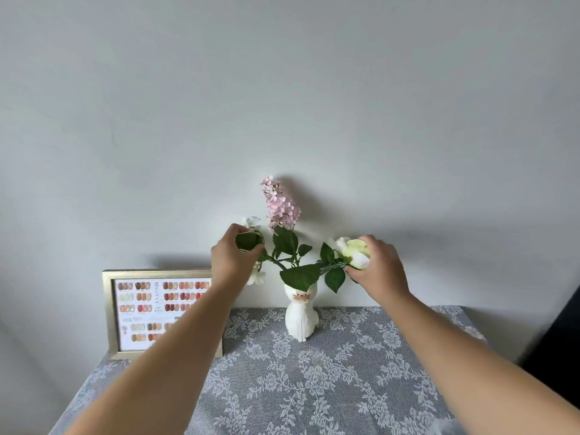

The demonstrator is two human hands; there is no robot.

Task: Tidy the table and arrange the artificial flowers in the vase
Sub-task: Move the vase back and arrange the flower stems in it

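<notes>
Cat-shaped vase (300, 318) upright at back of tabletop (345, 372), holding pink spray (281, 204). Left hand (233, 257) pinches a leaf on white-flower stem (252, 221); right hand (378, 265) closed round pale-green bloom (354, 248).

Framed chart (147, 312) crowds the vase's (300, 318) left.
</notes>
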